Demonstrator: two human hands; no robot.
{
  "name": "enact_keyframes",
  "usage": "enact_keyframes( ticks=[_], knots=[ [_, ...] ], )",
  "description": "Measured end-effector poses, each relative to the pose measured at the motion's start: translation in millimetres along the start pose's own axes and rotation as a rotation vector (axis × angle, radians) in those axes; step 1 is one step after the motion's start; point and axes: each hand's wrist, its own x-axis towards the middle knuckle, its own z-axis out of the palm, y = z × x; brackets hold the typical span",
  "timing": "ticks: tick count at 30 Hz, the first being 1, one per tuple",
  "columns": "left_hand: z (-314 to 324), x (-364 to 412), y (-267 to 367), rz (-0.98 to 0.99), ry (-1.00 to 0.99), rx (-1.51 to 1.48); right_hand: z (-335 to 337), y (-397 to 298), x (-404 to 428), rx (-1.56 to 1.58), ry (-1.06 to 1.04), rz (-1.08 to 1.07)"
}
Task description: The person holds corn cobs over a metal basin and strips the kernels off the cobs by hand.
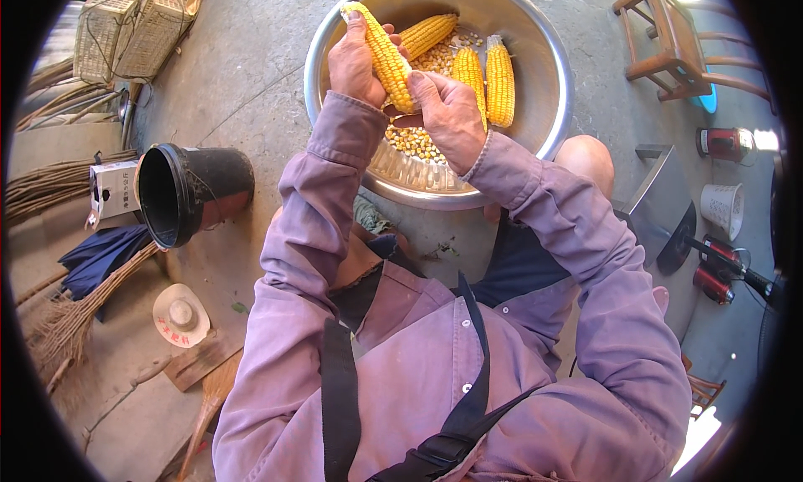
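My left hand (357, 65) grips a yellow corn cob (379, 49) that slants over the left part of a wide metal basin (542, 55). At the cob's lower end my right hand (448, 112) presses with thumb and bent fingers; whether it also grips the cob is hard to see. Inside the basin lie a corn cob (430, 35) at the back and two upright in view, a middle cob (469, 77) partly behind my right hand and a right cob (500, 84). Loose corn kernels (414, 143) cover part of the basin's bottom.
Left of the basin a black bucket (219, 190) lies on its side, near a straw hat (182, 316), a twig broom (81, 313) and woven baskets (119, 37). To the right stand a wooden chair (671, 49), a metal stool-like object (659, 200) and a white perforated bin (721, 209).
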Motion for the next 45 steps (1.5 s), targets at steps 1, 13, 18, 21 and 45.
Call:
enact_keyframes(
  ticks=[1,13,18,21,45],
  knots=[
    [-0.7,0.3,0.3,0.0,0.0,0.0,0.0,0.4,0.0,0.034,-0.01,-0.014],
    [-8.2,7.2,1.5,0.022,-0.042,-0.036,-1.5,-9.6,-4.0,0.167,-0.017,0.089],
    [-0.4,1.2,-2.0,0.034,-0.037,0.042,4.0,-6.3,-1.1,0.005,0.025,0.042],
    [-0.2,-2.3,-0.3,0.022,-0.032,0.064,0.2,-5.8,-0.5,0.002,0.021,0.051],
    [0.2,-0.4,-1.7,0.021,-0.047,0.031,-2.4,-2.4,-0.5,0.088,0.025,0.034]
  ],
)
